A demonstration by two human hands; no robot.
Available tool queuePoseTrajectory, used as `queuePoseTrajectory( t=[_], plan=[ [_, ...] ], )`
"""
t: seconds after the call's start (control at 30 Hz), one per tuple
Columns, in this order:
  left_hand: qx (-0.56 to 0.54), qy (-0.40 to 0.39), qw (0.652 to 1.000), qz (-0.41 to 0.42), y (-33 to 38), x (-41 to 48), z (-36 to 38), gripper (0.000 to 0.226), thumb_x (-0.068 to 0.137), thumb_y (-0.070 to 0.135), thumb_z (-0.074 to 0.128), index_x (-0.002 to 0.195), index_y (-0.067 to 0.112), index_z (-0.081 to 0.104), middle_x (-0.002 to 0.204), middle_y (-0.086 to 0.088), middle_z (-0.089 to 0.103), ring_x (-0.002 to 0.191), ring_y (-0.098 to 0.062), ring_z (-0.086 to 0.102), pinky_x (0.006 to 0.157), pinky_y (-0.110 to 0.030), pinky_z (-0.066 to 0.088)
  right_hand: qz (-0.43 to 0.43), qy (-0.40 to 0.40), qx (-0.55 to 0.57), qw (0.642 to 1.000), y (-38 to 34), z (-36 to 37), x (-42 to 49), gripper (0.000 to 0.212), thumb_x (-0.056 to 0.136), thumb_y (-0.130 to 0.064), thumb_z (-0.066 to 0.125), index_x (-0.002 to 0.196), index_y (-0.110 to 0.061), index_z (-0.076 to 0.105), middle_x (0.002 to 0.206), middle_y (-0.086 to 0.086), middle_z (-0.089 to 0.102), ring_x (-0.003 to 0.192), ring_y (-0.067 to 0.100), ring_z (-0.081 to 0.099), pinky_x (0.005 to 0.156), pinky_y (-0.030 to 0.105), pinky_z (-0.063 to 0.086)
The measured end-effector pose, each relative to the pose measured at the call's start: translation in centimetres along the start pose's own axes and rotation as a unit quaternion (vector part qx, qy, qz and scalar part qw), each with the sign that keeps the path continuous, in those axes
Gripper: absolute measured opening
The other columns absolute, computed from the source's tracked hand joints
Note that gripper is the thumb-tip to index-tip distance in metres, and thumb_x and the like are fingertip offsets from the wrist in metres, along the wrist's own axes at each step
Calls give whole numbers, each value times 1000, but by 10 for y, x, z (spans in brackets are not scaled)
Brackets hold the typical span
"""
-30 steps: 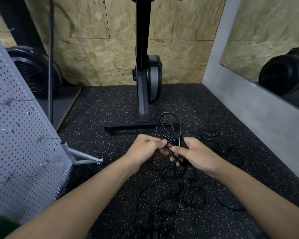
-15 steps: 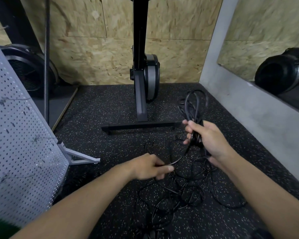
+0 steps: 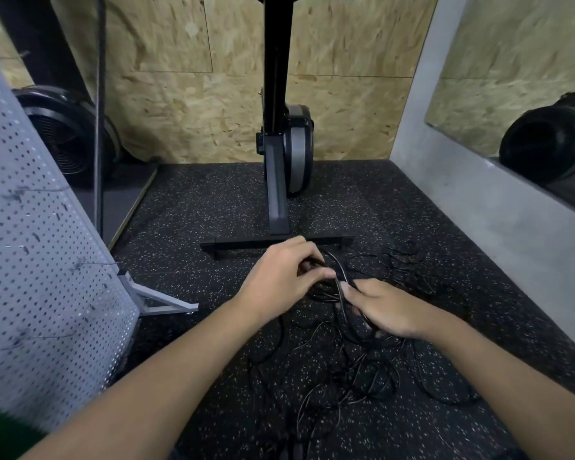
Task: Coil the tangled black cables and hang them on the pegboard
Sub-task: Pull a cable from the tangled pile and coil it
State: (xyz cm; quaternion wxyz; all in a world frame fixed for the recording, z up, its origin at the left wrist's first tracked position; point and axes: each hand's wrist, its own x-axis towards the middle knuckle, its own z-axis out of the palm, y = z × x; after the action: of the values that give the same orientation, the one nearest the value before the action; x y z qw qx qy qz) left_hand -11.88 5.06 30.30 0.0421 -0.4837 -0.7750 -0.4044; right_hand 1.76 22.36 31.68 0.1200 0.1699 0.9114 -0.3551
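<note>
A tangle of thin black cables [image 3: 352, 376] lies spread on the speckled black floor in front of me. My left hand [image 3: 279, 280] is closed around a loop of cable at the centre of the view. Just to its right and slightly nearer, my right hand [image 3: 382, 308] grips a bundle of cable strands; the two hands almost touch. A short arc of cable [image 3: 341, 270] rises between them. The white pegboard [image 3: 37, 260] leans on its metal stand at the left, with wire hooks on it.
An exercise machine's black upright and floor bar [image 3: 276, 242] stand just beyond my hands. A fan-like black wheel [image 3: 67, 134] sits at the back left. A grey wall with a mirror [image 3: 512, 78] runs along the right. More cable loops [image 3: 402, 260] lie to the right.
My right hand has come down and left with the cable bundle. My left hand has moved up and right to meet it, so the hands are together again.
</note>
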Motion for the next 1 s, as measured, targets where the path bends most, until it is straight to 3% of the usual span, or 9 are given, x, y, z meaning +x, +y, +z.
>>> queuePoseTrajectory(
  t=[0.23,0.33,0.43,0.6,0.7,0.8,0.87,0.93,1.0],
  plan=[
    [-12,39,997,-61,-6,4,-4,27,83,48,83,88,22,75,88,11,63,82,-3,60,73,-21,49,28,-67,178,981,-8,7,3,81,91,-81,25,112,-19,73,69,-5,62,63,16,53,52,30,43],
    [-1,30,995,-93,-14,2,-4,29,80,49,85,88,22,77,88,10,63,81,-4,60,76,-29,52,4,-88,135,987,-12,7,-1,79,85,-92,34,114,-28,69,70,-11,67,70,15,59,56,29,51],
    [-6,48,994,-93,-15,0,-4,29,79,50,86,86,22,78,89,11,60,83,-3,59,77,-33,54,-50,-106,76,990,-15,9,-2,37,98,-57,61,111,-22,64,84,-4,65,76,11,62,64,29,55],
    [-9,72,996,-43,-16,-3,-3,30,80,49,86,88,22,77,99,13,53,90,-5,58,77,-28,53,-24,-108,85,990,-20,10,-3,15,107,-27,54,105,-14,62,85,2,61,74,11,61,64,28,55],
    [-41,11,998,-56,-15,-4,-7,38,84,47,84,110,29,63,107,16,62,97,1,60,86,-30,54,-10,-140,124,982,-17,11,-3,18,109,-15,46,110,-4,60,93,9,73,81,18,70,70,35,58],
    [-36,-154,985,-64,-17,-8,-14,57,90,64,69,141,46,49,136,16,60,125,-4,56,110,-42,47,-24,-138,123,982,-14,5,-6,17,109,-12,46,112,-2,59,94,9,75,78,17,71,70,34,57],
    [-21,-239,968,-70,-16,-12,-15,79,82,69,74,150,53,38,142,16,52,129,-8,51,114,-40,44,-32,-136,115,983,-13,0,-8,15,110,-11,46,110,-4,59,88,5,70,72,16,67,69,33,55],
    [-13,-253,965,-70,-15,-13,-12,96,71,61,88,150,53,36,137,16,52,125,-6,51,111,-33,43,-37,-139,127,981,-8,-2,-8,13,109,-11,47,108,-4,58,83,3,62,71,16,63,68,34,54],
    [-2,-222,973,-59,-18,-13,-4,92,66,52,93,142,52,41,129,18,55,121,-5,54,109,-35,46,-56,-141,131,980,-6,-5,-8,15,109,-11,49,113,-1,59,82,2,59,73,17,61,69,32,52]
  ],
)
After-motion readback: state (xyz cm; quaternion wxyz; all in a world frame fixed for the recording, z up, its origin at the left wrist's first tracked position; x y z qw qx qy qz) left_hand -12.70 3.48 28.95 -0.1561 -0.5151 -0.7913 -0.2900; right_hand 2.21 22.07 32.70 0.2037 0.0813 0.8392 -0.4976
